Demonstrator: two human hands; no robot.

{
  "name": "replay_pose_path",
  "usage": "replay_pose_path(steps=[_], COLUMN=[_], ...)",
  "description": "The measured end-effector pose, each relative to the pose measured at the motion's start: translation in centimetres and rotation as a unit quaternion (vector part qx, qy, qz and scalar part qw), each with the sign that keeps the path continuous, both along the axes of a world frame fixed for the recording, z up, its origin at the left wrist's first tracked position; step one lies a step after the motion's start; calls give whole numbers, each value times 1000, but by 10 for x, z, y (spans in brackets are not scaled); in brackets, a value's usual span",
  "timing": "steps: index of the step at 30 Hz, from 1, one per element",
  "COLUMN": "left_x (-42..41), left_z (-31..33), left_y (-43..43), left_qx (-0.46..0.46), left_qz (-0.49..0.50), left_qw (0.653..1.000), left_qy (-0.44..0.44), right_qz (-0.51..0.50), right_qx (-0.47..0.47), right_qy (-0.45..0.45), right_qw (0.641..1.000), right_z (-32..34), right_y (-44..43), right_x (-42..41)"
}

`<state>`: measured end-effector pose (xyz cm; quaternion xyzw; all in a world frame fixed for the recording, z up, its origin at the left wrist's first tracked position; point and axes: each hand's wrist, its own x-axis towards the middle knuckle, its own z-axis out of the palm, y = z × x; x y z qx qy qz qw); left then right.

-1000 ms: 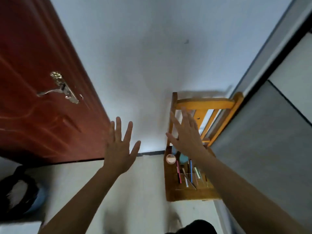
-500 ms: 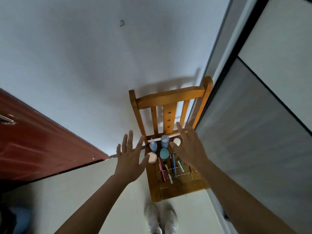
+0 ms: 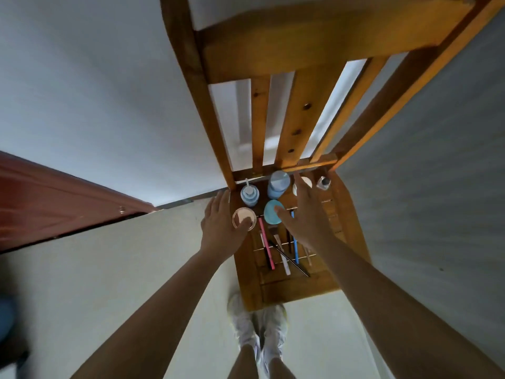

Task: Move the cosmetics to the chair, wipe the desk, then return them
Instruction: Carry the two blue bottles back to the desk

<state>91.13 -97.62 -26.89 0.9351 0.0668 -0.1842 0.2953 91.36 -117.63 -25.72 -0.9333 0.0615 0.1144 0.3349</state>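
Note:
A wooden chair [image 3: 297,289] stands right in front of me with cosmetics on its seat. At the back stand a blue pump bottle [image 3: 248,195], a taller blue bottle [image 3: 278,184], a white jar [image 3: 307,182] and a small clear bottle [image 3: 324,183]. A round pink compact [image 3: 241,216] and a teal round case [image 3: 272,214] lie in front of them. Several brushes and pencils, among them a pink pencil [image 3: 266,243], lie across the seat. My left hand [image 3: 221,228] hovers beside the pink compact, thumb over its edge. My right hand [image 3: 306,214] spreads flat above the teal case and white jar, holding nothing.
A white wall rises behind the chair and a grey panel [image 3: 437,187] flanks its right side. A red-brown door [image 3: 54,203] stands at the left. My feet in white shoes [image 3: 259,332] are on the pale floor just before the seat.
I have come much closer to the chair and look down on it. Both hands dropped from in front of the backrest to just over the cosmetics on the seat.

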Motion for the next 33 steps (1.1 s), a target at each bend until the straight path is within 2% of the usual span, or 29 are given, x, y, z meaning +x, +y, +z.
replay_pose_path(steps=[4,8,16,21,26,30,33], left_x=[11,27,37,11,-27,-70,-118], left_z=[-44,-68,-71,-11,91,188,252], left_y=[-5,-14,-26,-2,49,114,164], left_qx=[-58,-80,-64,-131,-153,-139,-104], left_qz=[38,47,56,76,128,201,267], left_qw=[998,995,989,977,967,949,926], left_qy=[-2,-34,-118,-147,-160,-198,-246], right_qz=[-73,-102,-144,-138,-113,-20,86], right_qx=[41,71,105,124,171,221,277], right_qy=[-31,-7,-33,-84,-91,-108,-144], right_qw=[996,992,983,979,975,969,946], right_z=[-41,-62,-70,-19,78,174,235], right_y=[9,13,14,20,53,104,157], right_x=[8,26,45,18,-13,-25,-30])
